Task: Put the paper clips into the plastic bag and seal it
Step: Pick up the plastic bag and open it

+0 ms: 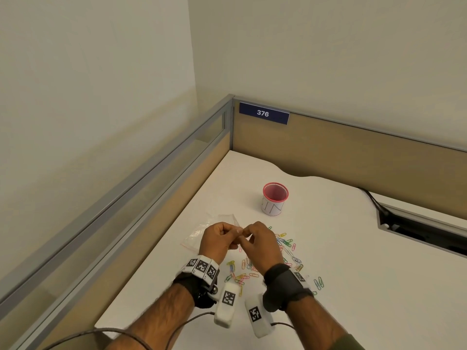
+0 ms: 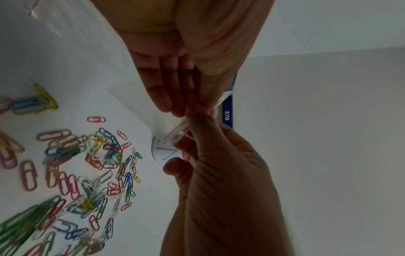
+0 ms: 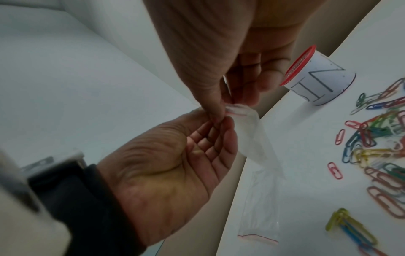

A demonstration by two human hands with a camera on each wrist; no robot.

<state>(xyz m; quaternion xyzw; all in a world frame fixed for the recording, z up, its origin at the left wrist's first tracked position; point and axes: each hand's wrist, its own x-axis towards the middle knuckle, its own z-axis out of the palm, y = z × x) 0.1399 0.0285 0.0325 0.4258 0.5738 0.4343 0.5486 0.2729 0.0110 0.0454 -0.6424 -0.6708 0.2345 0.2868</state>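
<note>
Nearest the person, both forearms reach forward over the white desk (image 1: pixel 341 248), each wrist strapped with a dark band and a white camera block bearing black-and-white markers. Under and just beyond the wrists lie the paper clips (image 1: pixel 265 261), a loose scatter of many colours spread flat on the desk, mostly below and to the right of the right hand; none of them is in either hand. Above the scatter the left hand (image 1: pixel 219 239) and the right hand (image 1: pixel 261 242) meet fingertip to fingertip, raised off the surface. Both pinch the top edge of the plastic bag (image 3: pixel 252 135), thumb against curled fingers, at its red-lined mouth. The clear bag hangs from that shared pinch down toward the desk, where another clear plastic piece with a red line (image 3: pixel 258 225) lies flat, left of the clips; whether the two are one bag cannot be told. Farther back, well apart from the hands, stands a red mesh cup (image 1: pixel 275 199) wrapped in white paper with handwritten letters. Behind it, a blue plate reading 376 (image 1: pixel 263 113) sits on the partition.
</note>
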